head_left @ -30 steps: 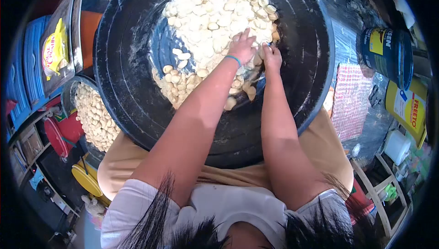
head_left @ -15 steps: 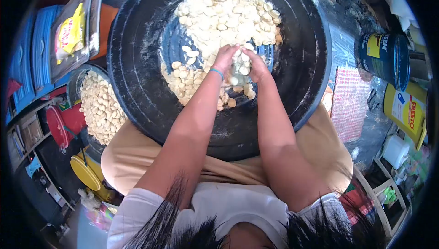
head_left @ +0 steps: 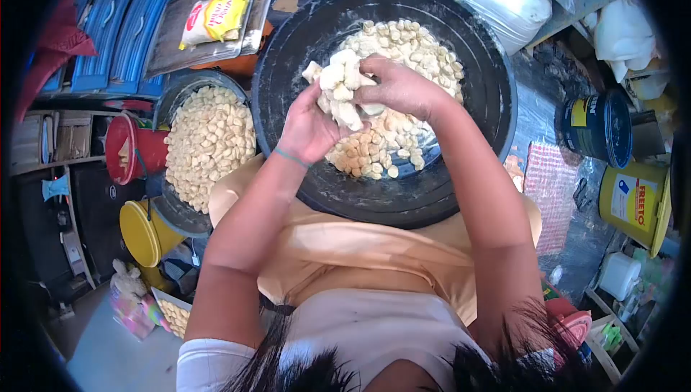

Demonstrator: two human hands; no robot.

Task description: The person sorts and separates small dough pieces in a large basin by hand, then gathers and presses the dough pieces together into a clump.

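Note:
Over the large black basin (head_left: 331,194), both hands cup a heap of pale, floury dough pieces (head_left: 340,79). My left hand (head_left: 308,133), with a blue band at its wrist, supports the heap from the left and below. My right hand (head_left: 403,89) curls its fingers against the heap from the right; some fingertips are hidden. Beneath them, loose round dough pieces (head_left: 414,50) and flour lie in the basin. Browner pieces (head_left: 356,149) gather near its front.
Left of the basin stands a tub (head_left: 162,104) full of similar pieces, beside a red bucket (head_left: 122,149) and a yellow bucket (head_left: 140,233). A yellow packet (head_left: 219,17) lies on a board at the upper left. Dark (head_left: 615,129) and yellow (head_left: 633,201) containers stand right.
My hands have risen from the basin's contents and moved left, now with a heap of dough pieces between them. The view has shifted, showing more of the left tub.

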